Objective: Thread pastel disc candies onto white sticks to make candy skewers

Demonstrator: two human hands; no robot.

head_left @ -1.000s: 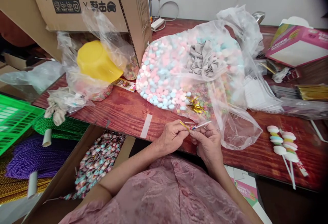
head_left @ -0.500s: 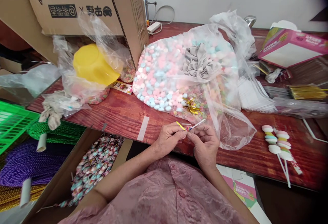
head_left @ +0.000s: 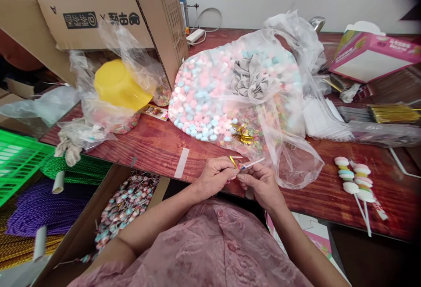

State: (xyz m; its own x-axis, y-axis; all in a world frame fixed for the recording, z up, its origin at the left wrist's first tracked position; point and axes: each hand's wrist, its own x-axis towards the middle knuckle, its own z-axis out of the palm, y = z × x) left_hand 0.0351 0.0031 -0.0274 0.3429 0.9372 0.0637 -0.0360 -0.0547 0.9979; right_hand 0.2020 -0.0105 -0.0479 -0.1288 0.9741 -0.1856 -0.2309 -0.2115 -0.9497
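My left hand (head_left: 213, 176) and my right hand (head_left: 261, 184) meet at the near edge of the red wooden table (head_left: 158, 142), fingers pinched. Between them is a candy stick (head_left: 253, 163) whose white stem points up to the right. My left fingers pinch a gold twist tie (head_left: 233, 161) at the stem; my right fingers grip the stick itself, and the candy on it is mostly hidden in that hand. Just behind lies a big clear bag of pink, blue and white candies (head_left: 213, 90) with a bundle of gold ties (head_left: 242, 135) on it.
Two finished candy sticks (head_left: 353, 181) lie on the table at right. A cardboard box of wrapped sticks (head_left: 121, 210) sits below left, beside green, purple and gold cord spools (head_left: 42, 203). A yellow bowl in plastic (head_left: 120, 83), a large carton (head_left: 108, 15) and a pink box (head_left: 371, 54) stand behind.
Both hands stay together at the table edge, working the tie round the stem; the gold tie looks shorter and more bent now. The view has shifted slightly.
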